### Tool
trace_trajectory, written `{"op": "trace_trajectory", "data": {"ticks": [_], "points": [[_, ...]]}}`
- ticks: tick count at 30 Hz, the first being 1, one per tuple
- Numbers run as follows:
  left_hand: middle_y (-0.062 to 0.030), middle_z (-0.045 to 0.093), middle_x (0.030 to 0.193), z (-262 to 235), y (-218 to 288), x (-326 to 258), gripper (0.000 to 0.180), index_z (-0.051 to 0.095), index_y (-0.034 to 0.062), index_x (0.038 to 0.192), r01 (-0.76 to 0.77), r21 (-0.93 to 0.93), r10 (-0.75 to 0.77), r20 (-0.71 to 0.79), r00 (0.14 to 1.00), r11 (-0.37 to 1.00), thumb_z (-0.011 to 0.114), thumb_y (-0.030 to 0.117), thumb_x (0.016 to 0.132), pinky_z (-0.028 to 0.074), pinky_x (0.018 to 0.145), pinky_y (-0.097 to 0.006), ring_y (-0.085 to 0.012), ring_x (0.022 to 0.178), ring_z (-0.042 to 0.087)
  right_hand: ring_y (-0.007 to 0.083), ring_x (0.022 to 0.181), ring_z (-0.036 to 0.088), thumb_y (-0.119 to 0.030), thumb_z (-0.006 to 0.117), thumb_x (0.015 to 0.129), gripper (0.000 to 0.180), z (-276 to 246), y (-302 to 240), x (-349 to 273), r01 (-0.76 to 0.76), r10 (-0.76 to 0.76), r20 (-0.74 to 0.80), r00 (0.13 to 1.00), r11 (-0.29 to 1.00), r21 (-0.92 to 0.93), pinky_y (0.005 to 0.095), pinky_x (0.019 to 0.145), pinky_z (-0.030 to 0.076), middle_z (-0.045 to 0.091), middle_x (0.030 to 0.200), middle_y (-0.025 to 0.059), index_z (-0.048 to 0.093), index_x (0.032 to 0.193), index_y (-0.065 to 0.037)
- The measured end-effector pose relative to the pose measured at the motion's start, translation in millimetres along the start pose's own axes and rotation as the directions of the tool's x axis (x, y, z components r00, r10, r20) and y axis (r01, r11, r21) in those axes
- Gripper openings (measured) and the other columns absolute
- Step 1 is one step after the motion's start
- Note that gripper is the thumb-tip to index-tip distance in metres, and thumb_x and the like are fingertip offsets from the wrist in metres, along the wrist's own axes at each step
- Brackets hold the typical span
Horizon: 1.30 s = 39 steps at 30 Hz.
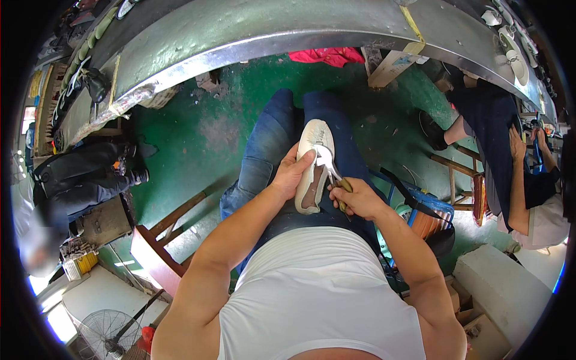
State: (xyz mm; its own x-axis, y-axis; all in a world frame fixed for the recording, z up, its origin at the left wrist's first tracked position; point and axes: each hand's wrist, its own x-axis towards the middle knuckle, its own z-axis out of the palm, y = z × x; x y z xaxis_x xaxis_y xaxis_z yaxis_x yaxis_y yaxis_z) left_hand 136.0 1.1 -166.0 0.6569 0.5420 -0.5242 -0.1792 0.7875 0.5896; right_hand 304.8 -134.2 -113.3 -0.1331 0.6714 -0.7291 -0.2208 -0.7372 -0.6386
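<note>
A cream slip-on shoe (pixel 308 195) rests over my lap on blue jeans, its toe pointing away from me. My left hand (pixel 291 175) is closed around its left side, the thumb on the upper by the opening. In my right hand (pixel 360 198) are pliers (pixel 344 182) with yellowish handles. Their metal head reaches the shoe's opening, at a piece of white material (pixel 324 155) standing up there. Whether the jaws are clamped on that piece I cannot tell. A brownish insole area shows inside the shoe.
A long metal workbench (pixel 240 45) curves across the far side, with white shoes (pixel 513 57) at right and dark shoes (pixel 96 84) at left. A seated co-worker (pixel 489 138) is at right, another person (pixel 84 174) at left. A pink cloth (pixel 327 56) lies beneath the bench.
</note>
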Motion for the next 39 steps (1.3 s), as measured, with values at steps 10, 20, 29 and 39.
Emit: {"op": "trace_trajectory", "data": {"ticks": [10, 20, 29, 39], "points": [[-0.0096, 0.067, 0.109, 21, 12, 13, 0.043, 0.057, 0.0033, 0.123, 0.084, 0.349, -0.017, -0.191, 0.981, 0.933, 0.073, 0.024, 0.090, 0.054, 0.085, -0.034, -0.0188, 0.098, 0.065, 0.0166, 0.077, 0.065, -0.026, 0.064, 0.096, 0.035, -72, -20, -29, -0.158, 0.139, 0.168, 0.976, 0.982, 0.104, 0.0261, 0.047, 0.051, 0.066, 0.096, 0.0112, 0.057, 0.116, 0.003], [-0.0113, 0.066, 0.106, 24, 9, 13, 0.044, 0.056, 0.0007, 0.121, 0.167, 0.650, 0.051, -0.303, 0.952, 0.742, 0.072, 0.022, 0.086, 0.052, 0.085, -0.034, -0.0202, 0.095, 0.064, 0.0248, 0.067, 0.064, -0.034, 0.048, 0.103, 0.041, -37, -89, -1, 0.155, -0.304, -0.043, 0.952, 0.597, -0.787, 0.0389, 0.066, 0.050, 0.064, 0.073, 0.0138, 0.059, 0.088, 0.002], [-0.0133, 0.065, 0.111, 24, 26, 15, 0.049, 0.052, -0.0009, 0.123, 0.244, 0.629, -0.125, -0.228, 0.966, 0.738, 0.075, 0.017, 0.084, 0.053, 0.089, -0.036, -0.0223, 0.100, 0.065, 0.0184, 0.068, 0.062, -0.027, 0.056, 0.097, 0.029, -40, -76, -14, 0.111, -0.235, -0.046, 0.971, 0.610, -0.784, 0.0371, 0.066, 0.050, 0.063, 0.072, 0.0114, 0.061, 0.090, 0.001], [-0.0154, 0.060, 0.126, 18, 41, 21, 0.060, 0.045, 0.0014, 0.134, 0.350, 0.446, -0.337, -0.111, 0.935, 0.824, 0.074, 0.019, 0.086, 0.050, 0.100, -0.044, -0.0254, 0.114, 0.061, 0.0430, 0.091, 0.066, -0.016, 0.062, 0.091, 0.049, -20, -32, -42, 0.348, -0.457, 0.209, 0.864, 0.243, -0.906, 0.0470, 0.082, 0.053, 0.066, 0.110, 0.0208, 0.049, 0.136, 0.000]]}}
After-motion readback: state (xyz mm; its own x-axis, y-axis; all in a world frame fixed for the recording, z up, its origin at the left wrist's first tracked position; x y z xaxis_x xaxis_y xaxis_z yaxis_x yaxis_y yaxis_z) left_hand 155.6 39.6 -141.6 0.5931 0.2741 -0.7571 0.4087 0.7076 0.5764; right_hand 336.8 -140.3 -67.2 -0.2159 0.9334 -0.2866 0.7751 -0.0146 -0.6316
